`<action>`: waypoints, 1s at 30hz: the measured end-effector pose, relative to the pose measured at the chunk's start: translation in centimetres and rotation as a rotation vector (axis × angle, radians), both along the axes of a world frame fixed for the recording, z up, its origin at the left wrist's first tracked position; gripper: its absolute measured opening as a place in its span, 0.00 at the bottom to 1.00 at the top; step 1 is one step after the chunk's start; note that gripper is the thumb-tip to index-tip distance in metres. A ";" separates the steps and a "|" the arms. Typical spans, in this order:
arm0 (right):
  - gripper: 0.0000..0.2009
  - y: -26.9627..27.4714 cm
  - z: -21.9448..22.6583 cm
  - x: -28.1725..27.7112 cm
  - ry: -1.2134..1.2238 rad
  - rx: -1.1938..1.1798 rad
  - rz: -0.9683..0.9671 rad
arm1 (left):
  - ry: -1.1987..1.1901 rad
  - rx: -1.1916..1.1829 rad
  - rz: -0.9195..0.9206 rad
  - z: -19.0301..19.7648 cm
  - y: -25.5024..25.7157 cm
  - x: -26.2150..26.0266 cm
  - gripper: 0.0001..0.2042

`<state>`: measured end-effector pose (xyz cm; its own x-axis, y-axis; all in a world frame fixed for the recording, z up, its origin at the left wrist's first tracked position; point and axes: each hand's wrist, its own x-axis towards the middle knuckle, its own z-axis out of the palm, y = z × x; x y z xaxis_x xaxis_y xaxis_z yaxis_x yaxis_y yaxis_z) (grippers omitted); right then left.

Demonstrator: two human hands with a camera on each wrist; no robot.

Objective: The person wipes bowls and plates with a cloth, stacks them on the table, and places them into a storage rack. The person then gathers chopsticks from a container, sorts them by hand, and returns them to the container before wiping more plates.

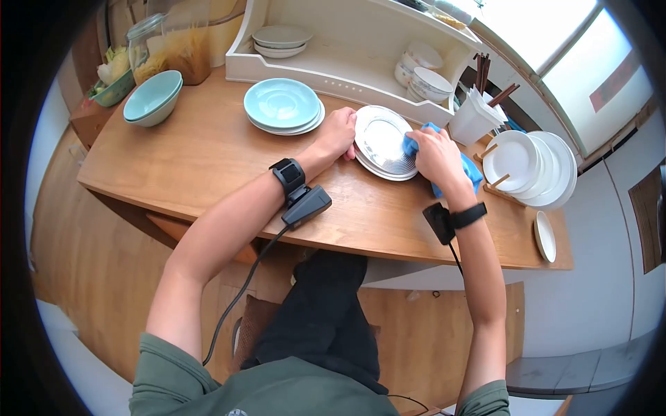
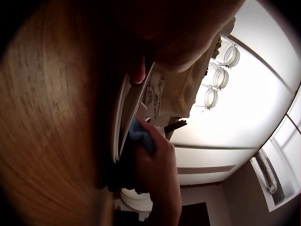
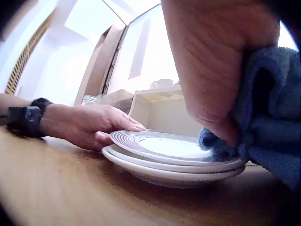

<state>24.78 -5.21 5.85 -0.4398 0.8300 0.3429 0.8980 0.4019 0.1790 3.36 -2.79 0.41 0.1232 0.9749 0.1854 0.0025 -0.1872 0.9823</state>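
Presently, my left hand (image 1: 340, 135) is gripping the left rim of the top plate (image 1: 379, 137), and my right hand (image 1: 437, 154) is grasping the cloth (image 1: 474, 173) and pressing a fold of it on the plate's right part. This plate is lying on the lower plates (image 3: 174, 175), on the table (image 1: 215, 166), between the blue dishes (image 1: 283, 102) on the left and the rack (image 1: 503, 196) on the right. For wiping well, I think I should be pressing lightly and evenly, following the ridged rim, while the left fingers are steadying the pile against sliding.

The right fingertips are hiding in the cloth, and in the right wrist view my palm and the cloth are covering one side of the plate. The left wrist view is showing my grip too darkly; I cannot tell whether these fingers are also holding the lower plates.
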 end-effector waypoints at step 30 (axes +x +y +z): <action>0.22 -1.2 -0.3 -6.3 0.023 -0.046 0.211 | 0.007 -0.042 -0.023 -0.5 0.3 0.0 0.15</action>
<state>18.48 -6.45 5.52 -0.5985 0.7352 0.3184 0.7964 0.5891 0.1367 3.40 -2.47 -0.07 0.1464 0.9788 0.1434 0.0054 -0.1458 0.9893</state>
